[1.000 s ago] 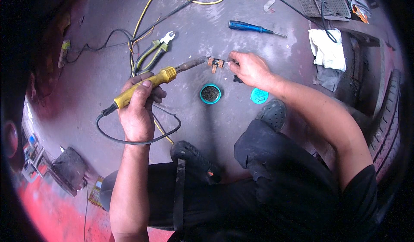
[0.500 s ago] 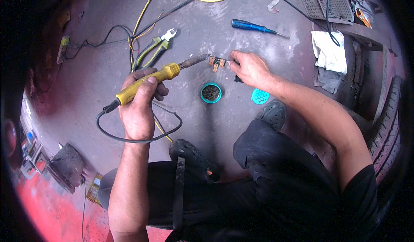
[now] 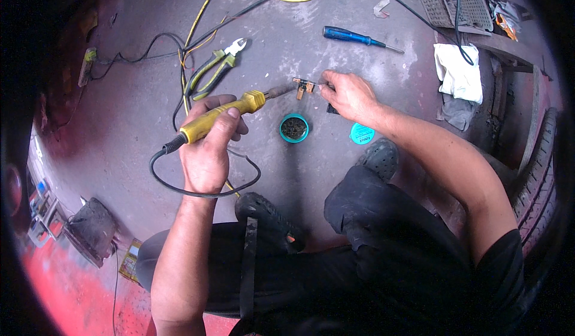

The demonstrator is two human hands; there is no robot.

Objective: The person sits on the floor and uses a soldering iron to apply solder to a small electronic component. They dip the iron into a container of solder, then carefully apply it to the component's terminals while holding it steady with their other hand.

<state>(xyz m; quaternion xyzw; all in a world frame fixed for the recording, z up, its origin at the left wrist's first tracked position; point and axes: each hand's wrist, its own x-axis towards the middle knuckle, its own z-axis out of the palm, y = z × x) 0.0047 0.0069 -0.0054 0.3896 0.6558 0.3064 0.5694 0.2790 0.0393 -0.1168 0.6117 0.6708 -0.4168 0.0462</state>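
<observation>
Grips yellow soldering iron [image 3: 251,102] in left hand [image 3: 206,147]; pinches small brown-and-black part [image 3: 302,86] in right hand [image 3: 350,94], at the iron's tip.

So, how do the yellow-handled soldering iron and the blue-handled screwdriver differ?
The yellow-handled soldering iron is in the left hand; the blue-handled screwdriver lies on the grey floor. The iron has a black cord; the screwdriver has none. The iron's metal end looks darker than the screwdriver's shaft. Both have long handles.
</observation>
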